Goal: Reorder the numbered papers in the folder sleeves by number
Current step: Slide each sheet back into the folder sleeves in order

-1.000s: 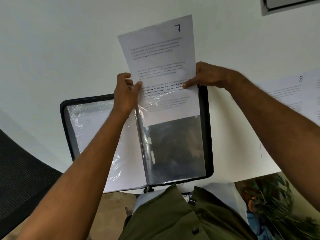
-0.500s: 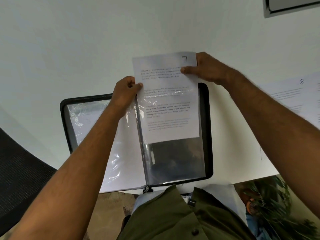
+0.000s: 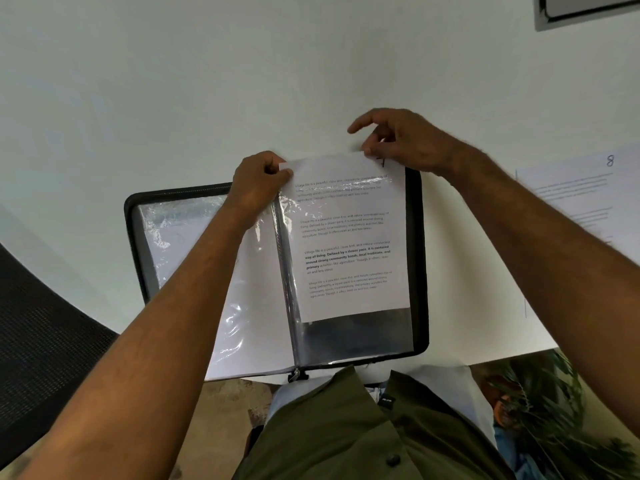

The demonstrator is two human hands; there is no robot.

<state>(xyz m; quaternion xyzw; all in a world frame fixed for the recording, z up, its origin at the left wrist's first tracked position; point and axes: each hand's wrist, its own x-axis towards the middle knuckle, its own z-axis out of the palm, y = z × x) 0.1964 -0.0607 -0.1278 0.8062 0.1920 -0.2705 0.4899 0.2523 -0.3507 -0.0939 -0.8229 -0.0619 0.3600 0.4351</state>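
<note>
White printed paper sheet (image 3: 349, 237) nearly seated in clear plastic sleeve (image 3: 356, 336); left hand (image 3: 258, 183) pinched sleeve mouth, right hand (image 3: 407, 142) pinched top edge beneath fingertips. Risk: bottom corner snagged, sheet buckled.

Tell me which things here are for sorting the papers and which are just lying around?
For the job:
- folder, open on the table
- paper going into the right sleeve
- paper 8, lying to the right
- left hand and right hand, holding the paper's top edge

Lying about:
- chair
- plant
- table
</note>
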